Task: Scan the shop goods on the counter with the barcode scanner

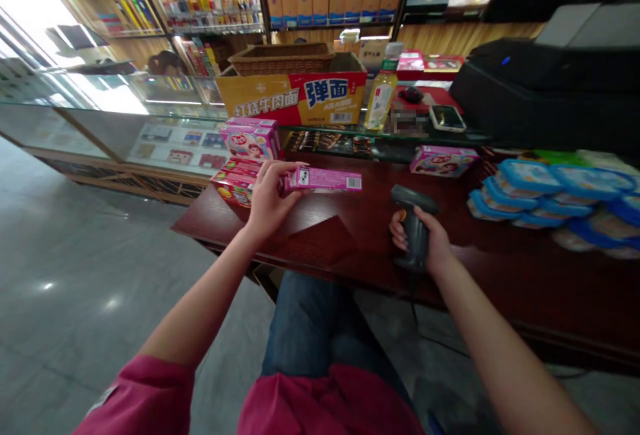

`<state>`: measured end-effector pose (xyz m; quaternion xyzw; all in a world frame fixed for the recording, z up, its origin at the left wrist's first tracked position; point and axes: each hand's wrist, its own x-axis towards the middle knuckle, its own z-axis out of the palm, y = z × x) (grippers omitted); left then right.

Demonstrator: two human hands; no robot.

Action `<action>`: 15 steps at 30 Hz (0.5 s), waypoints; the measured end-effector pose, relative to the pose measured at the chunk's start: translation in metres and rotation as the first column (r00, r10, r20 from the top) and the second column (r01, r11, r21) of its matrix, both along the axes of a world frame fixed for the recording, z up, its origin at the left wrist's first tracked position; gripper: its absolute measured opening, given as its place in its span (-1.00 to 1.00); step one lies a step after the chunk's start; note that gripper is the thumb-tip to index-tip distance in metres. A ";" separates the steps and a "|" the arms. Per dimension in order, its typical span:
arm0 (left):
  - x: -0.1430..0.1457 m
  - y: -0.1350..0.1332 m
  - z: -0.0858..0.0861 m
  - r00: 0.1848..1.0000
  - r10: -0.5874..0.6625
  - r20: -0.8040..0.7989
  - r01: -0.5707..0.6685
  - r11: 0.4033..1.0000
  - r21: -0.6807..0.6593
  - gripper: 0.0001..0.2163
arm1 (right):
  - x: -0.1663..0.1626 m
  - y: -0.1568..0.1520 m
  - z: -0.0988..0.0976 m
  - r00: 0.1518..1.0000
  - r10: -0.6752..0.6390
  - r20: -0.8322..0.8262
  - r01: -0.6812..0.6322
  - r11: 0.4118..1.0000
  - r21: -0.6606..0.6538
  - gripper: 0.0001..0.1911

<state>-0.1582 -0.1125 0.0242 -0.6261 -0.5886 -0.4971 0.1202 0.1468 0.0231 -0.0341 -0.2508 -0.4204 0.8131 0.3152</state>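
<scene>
The left hand (pixel 267 201) held a long pink cardboard box (pixel 323 179) above the dark red wooden worktop (pixel 350 235), fingers clamped on its left end, barcode end turned right toward the grey handheld scanner (pixel 414 225). The right hand (pixel 425 238) gripped that scanner's handle, head aimed far and left at the box.

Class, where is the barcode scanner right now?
The barcode scanner is in the right hand, over the dark wooden table, right of the pink box.

Long pink box (pixel 323 179) held level, grey scanner (pixel 414 228) upright, apparently corded
</scene>
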 end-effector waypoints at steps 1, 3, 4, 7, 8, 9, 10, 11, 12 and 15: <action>0.015 0.012 -0.009 1.000 -0.016 -0.008 0.015 1.000 -0.018 -0.67 | 0.009 0.003 -0.002 1.000 -0.014 0.009 0.014 1.000 0.005 -0.66; 0.040 0.039 -0.029 0.999 -0.039 -0.012 0.039 0.998 -0.046 -0.68 | 0.029 0.009 -0.005 0.998 -0.048 0.029 0.048 0.999 0.009 -0.64; 0.051 0.053 -0.039 0.999 -0.044 -0.015 0.043 0.997 -0.058 -0.68 | 0.038 0.011 -0.007 0.997 -0.065 0.041 0.064 0.998 0.010 -0.63; 0.076 0.090 -0.064 0.997 -0.062 -0.051 0.058 0.995 -0.078 -0.66 | 0.059 0.013 -0.010 0.991 -0.119 0.053 0.119 0.993 0.009 -0.60; 0.081 0.098 -0.069 0.994 -0.080 -0.069 0.074 0.994 -0.084 -0.65 | 0.063 0.013 -0.010 0.989 -0.138 0.048 0.138 0.990 0.007 -0.59; 0.085 0.105 -0.073 0.991 -0.103 -0.089 0.095 0.991 -0.092 -0.64 | 0.065 0.013 -0.011 0.987 -0.153 0.045 0.153 0.988 0.004 -0.58; 0.088 0.109 -0.076 0.985 -0.129 -0.111 0.118 0.988 -0.102 -0.64 | 0.066 0.013 -0.011 0.985 -0.165 0.045 0.165 0.986 0.001 -0.58; 0.090 0.111 -0.077 0.979 -0.152 -0.134 0.137 0.984 -0.113 -0.64 | 0.066 0.013 -0.011 0.984 -0.170 0.050 0.171 0.985 -0.001 -0.58; 0.090 0.112 -0.078 0.974 -0.167 -0.156 0.149 0.981 -0.122 -0.64 | 0.065 0.013 -0.011 0.984 -0.168 0.060 0.168 0.986 -0.002 -0.58; 0.090 0.110 -0.078 0.963 -0.177 -0.204 0.152 0.979 -0.133 -0.66 | 0.062 0.014 -0.011 0.985 -0.143 0.093 0.144 0.990 -0.007 -0.59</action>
